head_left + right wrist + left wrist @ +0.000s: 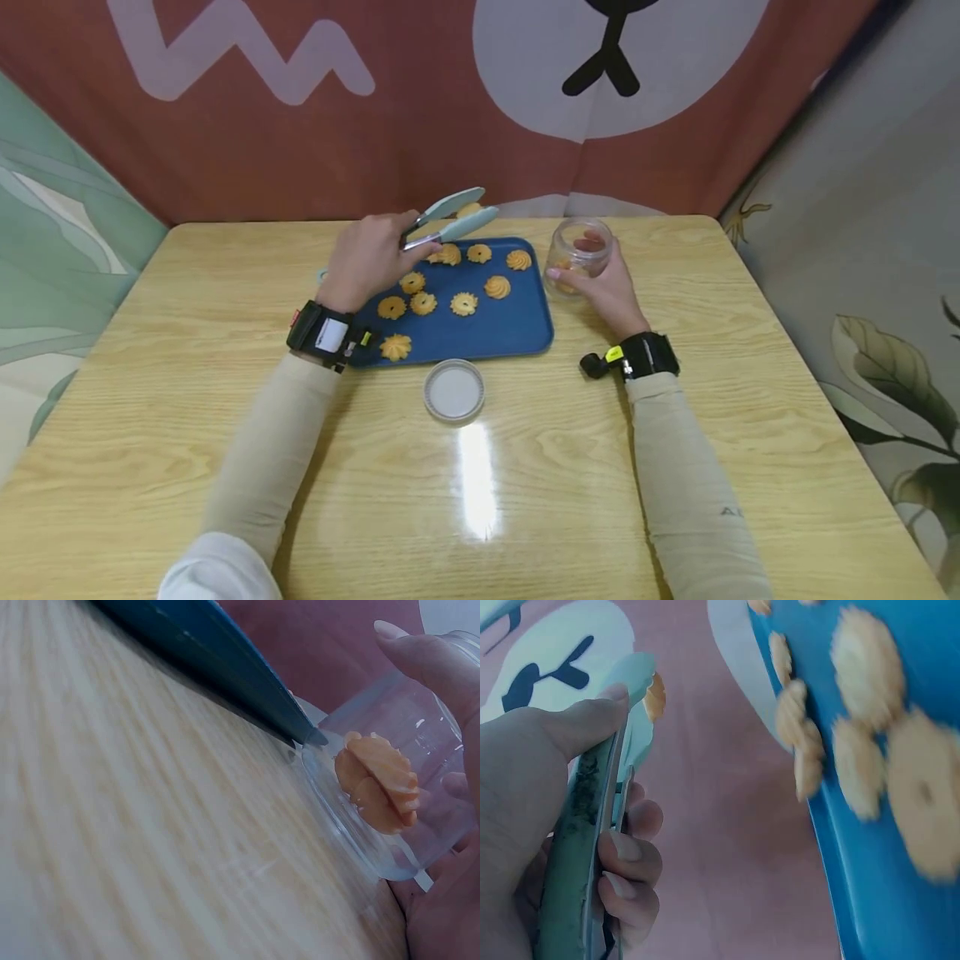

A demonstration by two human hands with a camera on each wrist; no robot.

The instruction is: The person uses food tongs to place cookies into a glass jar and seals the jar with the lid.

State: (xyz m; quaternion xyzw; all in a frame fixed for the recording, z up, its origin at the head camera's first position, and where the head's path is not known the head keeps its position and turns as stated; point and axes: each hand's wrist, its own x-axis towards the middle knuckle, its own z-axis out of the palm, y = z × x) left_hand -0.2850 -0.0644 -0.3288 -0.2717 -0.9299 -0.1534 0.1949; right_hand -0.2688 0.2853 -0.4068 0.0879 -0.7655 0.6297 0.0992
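My left hand (369, 260) grips a pair of tongs (454, 223) with pale green tips, thumb on one arm and fingers curled round the other. Between the tips sits a cookie (655, 697), held above the back of the blue tray (502, 333). Several piped cookies (464, 304) lie on that tray, some round with a hole, some swirled. To the tray's right, my right hand (606, 287) holds a clear open jar (558, 252) from the side. Cookies (379, 784) rest inside it near the bottom, seen through its wall in the right wrist view.
A round lid (453, 390) lies on the wooden table (555, 467) in front of the tray. Behind the table hangs a reddish-brown cloth (420, 142) with a printed pattern. Patterned surfaces border the left and right sides.
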